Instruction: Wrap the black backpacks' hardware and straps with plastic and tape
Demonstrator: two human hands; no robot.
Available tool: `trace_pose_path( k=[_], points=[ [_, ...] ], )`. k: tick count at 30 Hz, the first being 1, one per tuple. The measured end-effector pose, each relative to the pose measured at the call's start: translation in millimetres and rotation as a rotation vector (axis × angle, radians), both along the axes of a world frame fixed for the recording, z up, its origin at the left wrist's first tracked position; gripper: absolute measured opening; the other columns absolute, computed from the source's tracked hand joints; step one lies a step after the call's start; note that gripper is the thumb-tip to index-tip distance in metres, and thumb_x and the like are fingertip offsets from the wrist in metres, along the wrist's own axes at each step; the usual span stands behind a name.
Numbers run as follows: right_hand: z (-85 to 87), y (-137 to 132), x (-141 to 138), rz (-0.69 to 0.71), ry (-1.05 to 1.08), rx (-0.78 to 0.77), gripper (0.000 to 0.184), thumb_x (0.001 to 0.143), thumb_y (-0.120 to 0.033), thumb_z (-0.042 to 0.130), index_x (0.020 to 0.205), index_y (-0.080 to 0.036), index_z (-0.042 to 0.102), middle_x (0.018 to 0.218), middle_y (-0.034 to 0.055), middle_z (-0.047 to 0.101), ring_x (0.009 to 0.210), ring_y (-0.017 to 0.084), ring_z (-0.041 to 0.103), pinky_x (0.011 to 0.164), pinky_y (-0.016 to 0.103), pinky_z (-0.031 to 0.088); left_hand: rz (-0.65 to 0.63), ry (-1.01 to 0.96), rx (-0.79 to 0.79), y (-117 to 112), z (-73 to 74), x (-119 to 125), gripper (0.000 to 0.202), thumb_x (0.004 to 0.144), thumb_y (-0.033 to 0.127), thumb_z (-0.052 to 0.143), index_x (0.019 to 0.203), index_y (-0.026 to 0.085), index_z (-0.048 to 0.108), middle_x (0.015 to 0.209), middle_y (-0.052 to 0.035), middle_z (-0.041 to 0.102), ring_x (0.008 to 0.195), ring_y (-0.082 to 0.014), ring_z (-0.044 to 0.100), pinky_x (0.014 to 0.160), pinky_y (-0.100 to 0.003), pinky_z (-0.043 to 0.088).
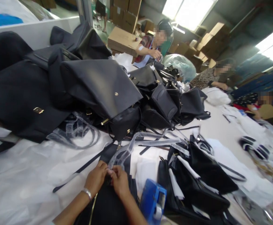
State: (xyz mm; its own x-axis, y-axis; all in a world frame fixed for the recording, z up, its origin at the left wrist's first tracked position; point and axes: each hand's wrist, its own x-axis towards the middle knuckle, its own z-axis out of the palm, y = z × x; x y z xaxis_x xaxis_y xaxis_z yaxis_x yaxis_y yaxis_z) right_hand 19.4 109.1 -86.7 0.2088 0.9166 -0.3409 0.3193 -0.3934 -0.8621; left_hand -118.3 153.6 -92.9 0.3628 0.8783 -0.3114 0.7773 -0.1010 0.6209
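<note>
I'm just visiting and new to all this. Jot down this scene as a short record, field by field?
Left hand: left hand, silver bracelet at its wrist, pinching a clear-wrapped strap
Right hand: right hand, pinching the strap's near end beside the left
Beneath the hands: black bag with a gold zip
Right of the right forearm: blue tape dispenser
Farther right: black bags with white paper
Beyond the hands: heaped black bags
Other people: at least three, faces blurred
</note>
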Motion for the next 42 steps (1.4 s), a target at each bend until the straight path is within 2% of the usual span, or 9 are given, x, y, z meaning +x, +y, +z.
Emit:
trace_pose_path(
  k=[4,7,16,21,24,28,32,37,42],
  points=[
    [2.5,-3.8,32.4,-0.126,-0.015,-0.079,0.029,0.089,-0.044,0.043,0.095,-0.018,0.055,0.066,-0.0017,0.056,0.047,0.013,0.053,0.043,0.022,0.041,-0.041,0.135,-0.005,7.6,-1.9,0.8,0.025,0.096,0.030,0.032,0.094,0.018,0.054,0.108,-0.0083,0.054,0.085,-0.0185,0.061,0.074,-0.029,0.044],
    [-7.8,0.5,40.2,-0.086,-0.099,-0.079,0.033,0.087,-0.044,0.047,0.104,-0.016,0.054,0.065,-0.0016,0.056,0.048,0.014,0.053,0.044,0.022,0.039,-0.054,0.145,-0.031,8.8,-2.5,1.1,0.019,0.095,0.028,0.037,0.094,0.018,0.053,0.108,-0.0085,0.055,0.086,-0.0189,0.061,0.073,-0.029,0.044],
    [-13.8,13.0,41.8,0.027,-0.107,-0.026,0.026,0.085,-0.040,0.048,0.096,-0.020,0.060,0.060,-0.0050,0.053,0.055,0.013,0.051,0.055,0.022,0.037,-0.065,0.095,0.000,7.4,6.1,-4.6,0.007,0.087,0.015,0.048,0.091,0.019,0.052,0.102,-0.0049,0.055,0.088,-0.0184,0.061,0.077,-0.029,0.045],
    [-13.7,11.6,46.7,0.113,-0.084,-0.052,0.019,0.082,-0.038,0.054,0.078,-0.020,0.059,0.053,-0.0059,0.051,0.050,0.013,0.048,0.052,0.022,0.034,0.012,0.061,0.050,-5.6,22.3,2.2,0.026,0.092,0.017,0.037,0.117,0.018,0.046,0.123,-0.0104,0.048,0.100,-0.0208,0.059,0.082,-0.032,0.046],
    [-12.4,12.2,48.9,0.088,-0.086,-0.050,0.027,0.088,-0.040,0.045,0.074,-0.020,0.056,0.054,-0.0045,0.052,0.051,0.012,0.049,0.052,0.022,0.034,0.070,-0.108,-0.010,-12.7,27.9,17.4,0.033,0.094,0.022,0.031,0.125,0.021,0.044,0.129,-0.0106,0.049,0.106,-0.0221,0.058,0.086,-0.033,0.045],
    [-9.0,14.8,52.3,0.104,-0.052,-0.059,0.034,0.090,-0.044,0.042,0.070,-0.020,0.054,0.055,-0.0045,0.052,0.048,0.011,0.047,0.050,0.021,0.035,0.150,-0.278,-0.255,-10.2,18.6,38.8,0.027,0.090,0.023,0.038,0.109,0.017,0.056,0.092,-0.0079,0.068,0.078,-0.0190,0.065,0.074,-0.031,0.047],
    [-8.1,9.0,50.6,0.115,-0.030,-0.074,0.035,0.091,-0.046,0.040,0.071,-0.019,0.053,0.054,-0.0048,0.052,0.045,0.010,0.045,0.048,0.021,0.035,0.155,-0.294,-0.389,-8.0,3.2,45.1,0.029,0.088,0.032,0.038,0.069,0.019,0.056,0.044,0.0040,0.053,0.043,-0.0137,0.053,0.051,-0.025,0.039],
    [-11.6,-6.8,42.6,0.104,-0.121,-0.055,0.029,0.091,-0.041,0.042,0.072,-0.020,0.052,0.057,-0.0040,0.054,0.053,0.012,0.051,0.054,0.022,0.035,0.212,-0.301,-0.415,-11.6,-11.0,44.7,0.027,0.084,0.032,0.043,0.059,0.020,0.048,0.041,0.0060,0.047,0.044,-0.0125,0.053,0.051,-0.024,0.036],
    [-12.1,-10.6,44.8,0.155,-0.231,-0.078,0.028,0.092,-0.037,0.040,0.071,-0.021,0.050,0.057,-0.0028,0.055,0.052,0.013,0.053,0.054,0.023,0.034,0.224,-0.324,-0.445,-13.6,-17.1,46.1,0.022,0.085,0.033,0.041,0.072,0.020,0.053,0.045,0.0071,0.046,0.039,-0.0123,0.051,0.044,-0.024,0.035]
  ],
)
